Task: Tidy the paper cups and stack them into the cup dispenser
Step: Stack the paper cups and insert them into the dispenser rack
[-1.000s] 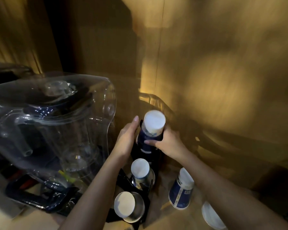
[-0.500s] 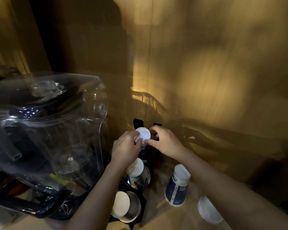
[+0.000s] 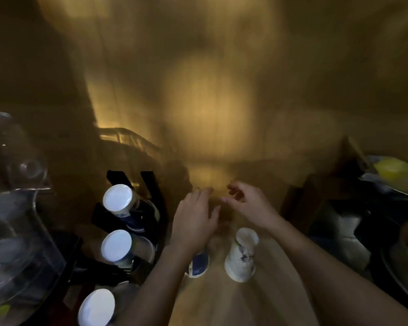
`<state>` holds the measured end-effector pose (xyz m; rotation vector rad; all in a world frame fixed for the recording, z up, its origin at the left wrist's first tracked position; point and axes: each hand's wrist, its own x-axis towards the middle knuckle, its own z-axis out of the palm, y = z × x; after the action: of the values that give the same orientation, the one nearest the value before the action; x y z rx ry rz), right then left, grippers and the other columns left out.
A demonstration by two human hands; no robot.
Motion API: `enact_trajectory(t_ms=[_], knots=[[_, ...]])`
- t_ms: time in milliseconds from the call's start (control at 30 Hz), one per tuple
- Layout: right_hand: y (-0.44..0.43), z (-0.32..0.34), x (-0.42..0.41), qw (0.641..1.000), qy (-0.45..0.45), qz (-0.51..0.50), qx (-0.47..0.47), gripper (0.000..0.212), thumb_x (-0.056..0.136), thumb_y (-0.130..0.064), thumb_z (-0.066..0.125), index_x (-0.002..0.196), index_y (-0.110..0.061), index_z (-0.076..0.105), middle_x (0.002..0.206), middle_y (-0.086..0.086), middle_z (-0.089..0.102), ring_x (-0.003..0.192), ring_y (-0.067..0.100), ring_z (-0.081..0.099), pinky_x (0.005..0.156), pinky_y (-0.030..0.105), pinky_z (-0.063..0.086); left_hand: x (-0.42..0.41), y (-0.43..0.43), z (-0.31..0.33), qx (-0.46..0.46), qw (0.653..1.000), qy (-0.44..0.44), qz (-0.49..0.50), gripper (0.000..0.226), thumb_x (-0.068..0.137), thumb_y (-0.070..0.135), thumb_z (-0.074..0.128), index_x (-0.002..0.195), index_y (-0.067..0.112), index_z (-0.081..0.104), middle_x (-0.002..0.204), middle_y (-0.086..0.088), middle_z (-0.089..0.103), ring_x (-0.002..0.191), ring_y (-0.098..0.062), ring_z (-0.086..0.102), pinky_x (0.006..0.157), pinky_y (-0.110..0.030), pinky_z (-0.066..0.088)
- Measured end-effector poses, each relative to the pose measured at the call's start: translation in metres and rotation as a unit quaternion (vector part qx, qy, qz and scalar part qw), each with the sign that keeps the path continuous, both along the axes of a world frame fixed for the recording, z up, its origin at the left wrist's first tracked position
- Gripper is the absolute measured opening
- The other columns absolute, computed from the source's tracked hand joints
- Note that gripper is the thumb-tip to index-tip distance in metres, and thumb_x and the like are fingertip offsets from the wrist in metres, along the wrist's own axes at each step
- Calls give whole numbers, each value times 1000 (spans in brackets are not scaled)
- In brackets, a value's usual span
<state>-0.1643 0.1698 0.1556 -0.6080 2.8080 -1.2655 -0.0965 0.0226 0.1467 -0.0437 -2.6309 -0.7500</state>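
A black cup dispenser (image 3: 154, 196) stands at lower left with three upside-down paper cup stacks in it: the far stack (image 3: 118, 198), the middle stack (image 3: 116, 245) and the near stack (image 3: 96, 307). On the wooden counter, an upside-down blue cup (image 3: 198, 264) sits partly hidden under my left wrist. An upside-down white cup (image 3: 242, 255) stands just right of it. My left hand (image 3: 193, 220) and my right hand (image 3: 247, 205) hover side by side above the two loose cups, fingers apart, holding nothing. The picture is blurred.
A clear plastic blender jug (image 3: 12, 220) fills the left edge. Dark objects, a yellow item (image 3: 393, 170) and a round rim (image 3: 400, 274) crowd the right side. A wooden wall rises behind the counter (image 3: 222, 307).
Both hands have let go of the far cup stack in the dispenser and moved right, over the loose cups. The view has swung right, so the jug sits further left.
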Motion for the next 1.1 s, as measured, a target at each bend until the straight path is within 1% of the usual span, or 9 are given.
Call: enact_trajectory(t_ms=[267, 333, 400, 467, 567, 667, 800, 967, 1100], knots=[[66, -63, 25, 990, -129, -48, 17, 86, 74, -42, 71, 142, -18, 23, 147, 5, 33, 132, 18, 35, 104, 30, 32, -13, 48, -73, 114, 982, -139, -65, 70, 83, 17, 62, 144, 13, 28, 147, -9, 39, 134, -24, 39, 107, -32, 33], [72, -78, 31, 987, -150, -56, 12, 85, 71, -40, 73, 140, -25, 26, 138, -2, 37, 129, 7, 36, 99, 20, 32, -15, 53, -89, 135, 974, -166, -73, 83, 78, 17, 69, 146, 14, 21, 151, -7, 34, 138, -23, 35, 110, -31, 30], [73, -89, 35, 988, -148, -43, -26, 66, 66, -35, 76, 117, -51, 38, 117, -19, 44, 109, -19, 44, 82, 1, 33, -16, 57, -103, 171, 963, -194, -78, 93, 74, 14, 75, 147, 14, 18, 150, -7, 36, 137, -22, 36, 108, -24, 28], [71, -99, 38, 986, -160, -27, -31, 64, 63, -31, 78, 104, -59, 37, 112, -25, 50, 104, -10, 51, 80, 8, 42, -18, 60, -115, 213, 943, -241, -81, 102, 69, 8, 79, 147, 17, 14, 147, -8, 40, 132, -24, 42, 103, -25, 34], [63, -118, 39, 983, -175, -12, -50, 71, 62, -23, 77, 121, -38, 40, 125, -5, 54, 115, 15, 52, 97, 35, 46, -17, 61, -131, 260, 917, -293, -77, 104, 67, 5, 80, 146, 19, 13, 143, -5, 39, 131, -26, 43, 102, -29, 39], [57, -127, 41, 981, -182, -35, -50, 70, 62, -25, 78, 122, -27, 42, 126, 0, 53, 115, 20, 52, 98, 43, 45, -14, 61, -141, 244, 931, -264, -69, 77, 63, 13, 84, 128, 19, 43, 124, -1, 55, 121, -22, 54, 100, -32, 44], [50, -136, 49, 974, -215, -41, -56, 73, 63, -20, 80, 122, -24, 37, 126, -1, 49, 118, 17, 47, 102, 38, 43, -7, 63, -151, 204, 934, -278, -93, 75, 56, 23, 86, 122, 21, 50, 121, 3, 59, 114, -15, 55, 101, -33, 45], [43, -138, 63, 978, -195, -37, -70, 67, 64, -21, 81, 117, -23, 39, 119, -3, 52, 112, 12, 50, 94, 21, 45, 8, 57, -169, 260, 917, -289, -90, 80, 59, 14, 85, 125, 18, 41, 116, -2, 57, 110, -19, 58, 92, -30, 50], [38, -119, 58, 989, -130, -32, -68, 65, 60, -31, 82, 112, -27, 44, 112, -7, 55, 102, 6, 52, 87, 17, 45, 7, 52, -152, 326, 902, -269, -88, 78, 62, 11, 83, 125, 23, 38, 109, 14, 55, 103, -3, 58, 77, -13, 49]])
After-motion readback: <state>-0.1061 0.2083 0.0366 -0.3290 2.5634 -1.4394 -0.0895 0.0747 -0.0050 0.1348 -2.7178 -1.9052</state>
